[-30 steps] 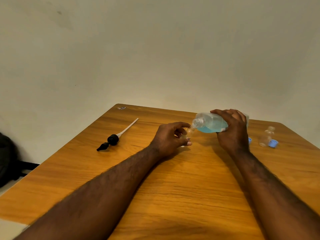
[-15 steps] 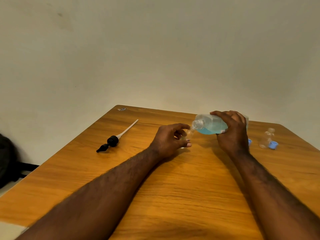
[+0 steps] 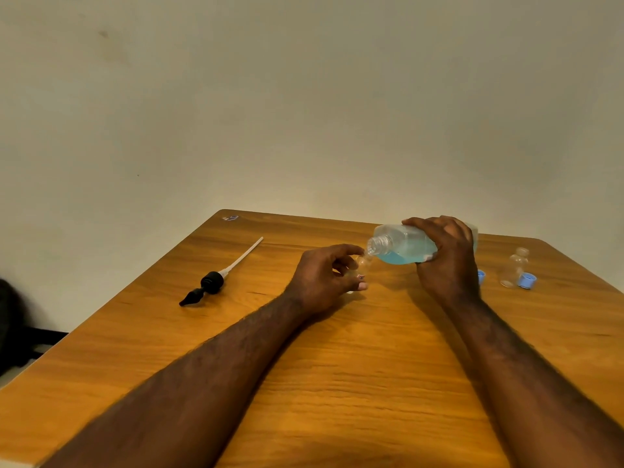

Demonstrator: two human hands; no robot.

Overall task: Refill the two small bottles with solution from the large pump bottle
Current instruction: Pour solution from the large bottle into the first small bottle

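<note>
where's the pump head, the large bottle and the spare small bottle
pump head point(image 3: 212, 282): head view, black collar
large bottle point(image 3: 403, 248): head view, body near neck
spare small bottle point(image 3: 515, 266): head view, clear body

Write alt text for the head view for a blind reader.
A person's right hand tilts a large bottle of blue liquid, its open mouth at a small bottle held by the left hand on a wooden table. The black pump lies at left; a second small bottle and blue cap sit at right.
</note>
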